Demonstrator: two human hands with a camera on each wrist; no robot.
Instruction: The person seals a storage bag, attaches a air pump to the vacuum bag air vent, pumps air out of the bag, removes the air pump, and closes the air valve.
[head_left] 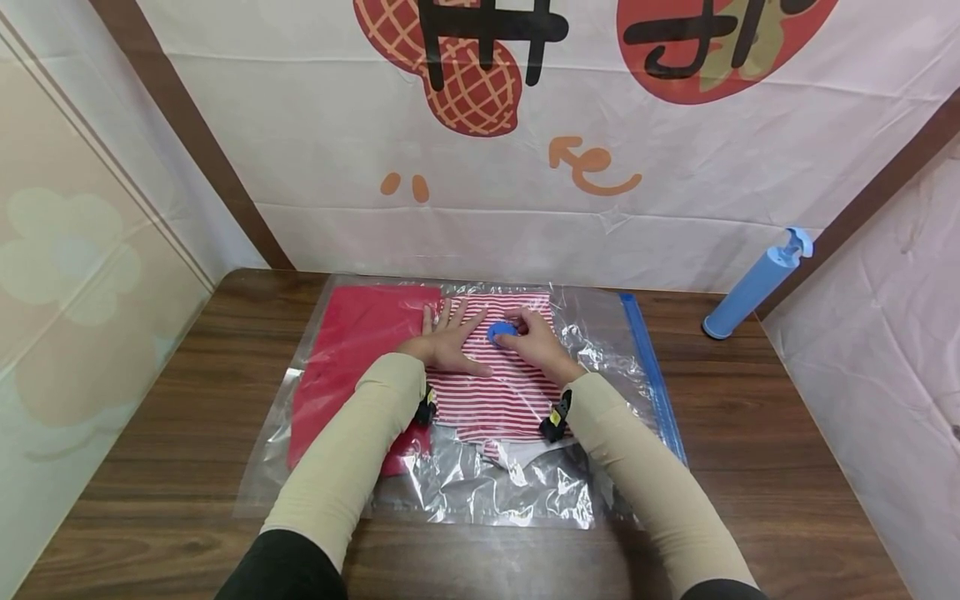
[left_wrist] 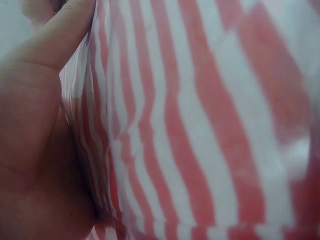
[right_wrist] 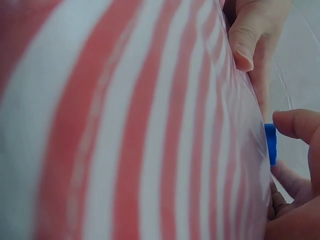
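A clear plastic vacuum storage bag (head_left: 517, 504) lies flat, with a folded red cloth (head_left: 337, 358) and a red-and-white striped garment (head_left: 480, 408) inside. A round blue valve cap (head_left: 501, 332) sits on the bag over the stripes. My right hand (head_left: 538, 343) pinches this cap between thumb and fingers; in the right wrist view the cap (right_wrist: 271, 144) shows edge-on between them. Fingers spread, my left hand (head_left: 448, 342) rests on the bag just left of the cap. The left wrist view shows its thumb (left_wrist: 55, 37) along the striped garment.
A light blue hand pump (head_left: 753, 292) stands tilted at the table's back right. The bag's blue zip edge (head_left: 654, 375) runs down its right side. Printed cloth (head_left: 487, 242) hangs behind the brown wooden table (head_left: 780, 467), with more cloth on both sides.
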